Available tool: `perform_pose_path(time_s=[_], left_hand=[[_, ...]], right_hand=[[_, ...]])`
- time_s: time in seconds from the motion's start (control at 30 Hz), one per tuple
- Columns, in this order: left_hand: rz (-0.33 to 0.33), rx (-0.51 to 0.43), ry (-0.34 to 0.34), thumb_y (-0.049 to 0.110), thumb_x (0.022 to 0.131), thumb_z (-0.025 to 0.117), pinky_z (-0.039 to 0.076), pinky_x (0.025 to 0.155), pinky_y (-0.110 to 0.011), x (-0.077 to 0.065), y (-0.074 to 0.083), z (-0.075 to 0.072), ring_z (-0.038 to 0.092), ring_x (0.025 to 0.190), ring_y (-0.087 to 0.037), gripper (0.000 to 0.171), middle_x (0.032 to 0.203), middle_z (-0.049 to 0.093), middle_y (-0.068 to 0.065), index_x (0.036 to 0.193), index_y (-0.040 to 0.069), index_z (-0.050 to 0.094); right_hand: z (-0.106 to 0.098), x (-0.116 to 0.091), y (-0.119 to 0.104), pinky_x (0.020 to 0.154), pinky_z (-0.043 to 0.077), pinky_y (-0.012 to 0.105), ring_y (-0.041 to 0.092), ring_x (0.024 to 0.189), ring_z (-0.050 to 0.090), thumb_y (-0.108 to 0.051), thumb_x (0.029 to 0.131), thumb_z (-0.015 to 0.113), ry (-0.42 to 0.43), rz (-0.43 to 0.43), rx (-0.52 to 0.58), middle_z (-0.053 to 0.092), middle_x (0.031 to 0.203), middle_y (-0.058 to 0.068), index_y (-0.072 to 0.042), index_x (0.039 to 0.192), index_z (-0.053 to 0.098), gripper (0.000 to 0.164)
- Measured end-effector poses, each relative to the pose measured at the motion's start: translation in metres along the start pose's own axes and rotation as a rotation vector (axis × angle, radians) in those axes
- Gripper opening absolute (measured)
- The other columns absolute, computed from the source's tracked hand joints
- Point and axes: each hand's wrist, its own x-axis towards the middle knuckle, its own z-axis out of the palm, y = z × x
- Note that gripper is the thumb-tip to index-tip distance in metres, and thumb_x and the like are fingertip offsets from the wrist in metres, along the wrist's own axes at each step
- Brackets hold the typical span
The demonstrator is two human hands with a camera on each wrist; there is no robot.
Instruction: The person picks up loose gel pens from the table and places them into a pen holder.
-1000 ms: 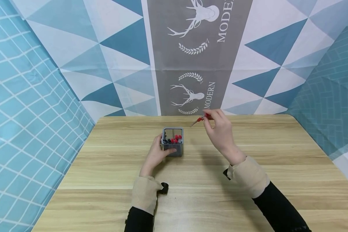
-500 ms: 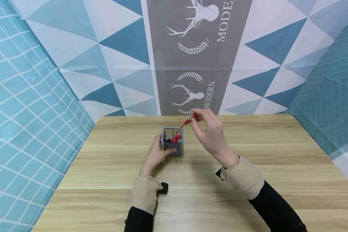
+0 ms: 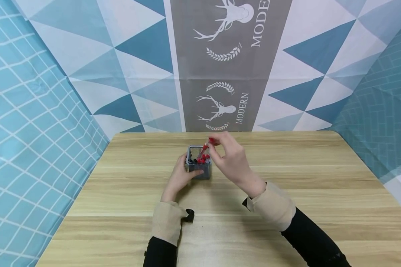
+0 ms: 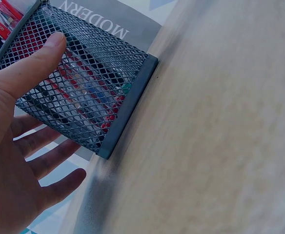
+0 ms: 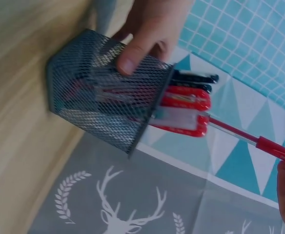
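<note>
A dark mesh pen holder (image 3: 200,172) stands upright on the wooden table. My left hand (image 3: 179,178) holds it from the left, thumb across the near face and fingers at the far side. Inside are several red pens (image 5: 186,98) and black pens (image 5: 196,78), their ends sticking out above the rim. Between the thumb and fingers of my right hand (image 3: 234,162) is another red pen (image 5: 273,147), pinched near its upper end. It slants down to the left, and its lower end overlaps the holder's mouth and the pens there.
The wooden table (image 3: 287,167) ends at a patterned backdrop (image 3: 217,66) with deer prints, just beyond the holder. A blue grid-patterned sheet (image 3: 30,122) hangs on the left. Both wrists wear beige bands (image 3: 168,222) over black sleeves.
My right hand has moved left and slightly toward me, bringing the red pen from beside the holder to over its mouth, now tilted more steeply. My left hand and the holder stay put.
</note>
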Motion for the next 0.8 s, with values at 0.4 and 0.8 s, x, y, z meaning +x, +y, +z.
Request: perform_pose_path(time_s=[0.4,0.8], left_hand=[[0.024,-0.023,-0.01,0.029,0.069,0.079,0.03,0.106,-0.045,-0.002,0.001,-0.002,0.039,0.123,-0.025,0.082,0.135,0.04,-0.011,0.137,0.008,0.036],[0.024,-0.045,-0.017,0.03,0.07,0.078,0.03,0.106,-0.046,-0.002,0.002,-0.004,0.04,0.123,-0.027,0.083,0.134,0.04,-0.012,0.138,0.008,0.035]], right_hand=[[0.02,-0.021,-0.004,0.061,0.053,0.017,0.016,0.076,0.062,0.001,0.079,0.061,-0.127,-0.025,-0.025,0.059,0.09,0.009,0.001,0.102,0.057,0.024],[0.032,-0.03,-0.002,0.068,0.054,0.022,0.018,0.08,0.062,-0.002,0.079,0.066,-0.179,-0.063,-0.104,0.059,0.093,0.009,-0.003,0.101,0.061,0.023]])
